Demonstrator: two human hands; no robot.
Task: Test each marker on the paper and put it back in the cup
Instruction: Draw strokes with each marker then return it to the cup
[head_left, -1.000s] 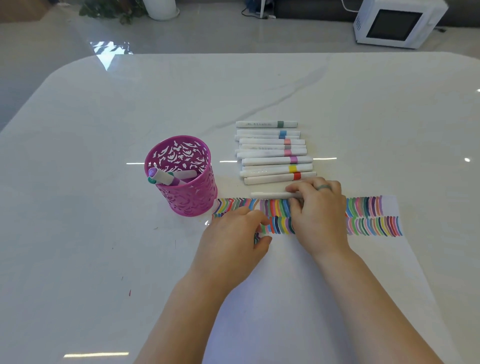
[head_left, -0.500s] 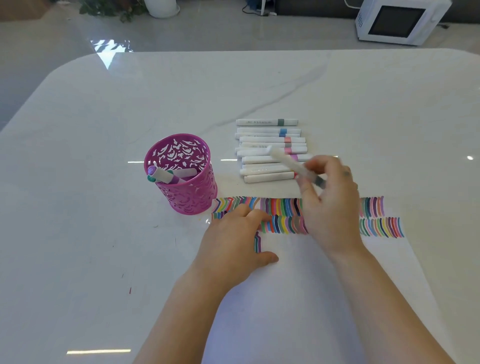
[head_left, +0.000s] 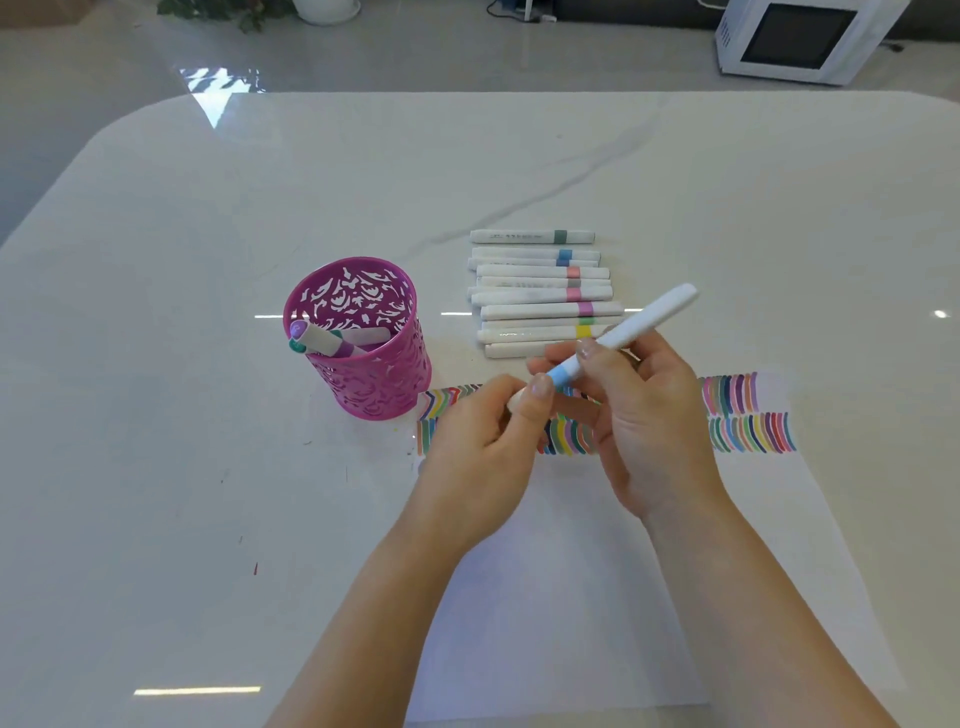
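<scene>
Both hands, right hand and left hand, pinch a blue-banded marker, apparently uncapping; few sit in the pink cup, about ten lie untested.

Bright, even daylight; window glare at the table's far left corner; wide-angle bending at the edges; soft focus.
</scene>
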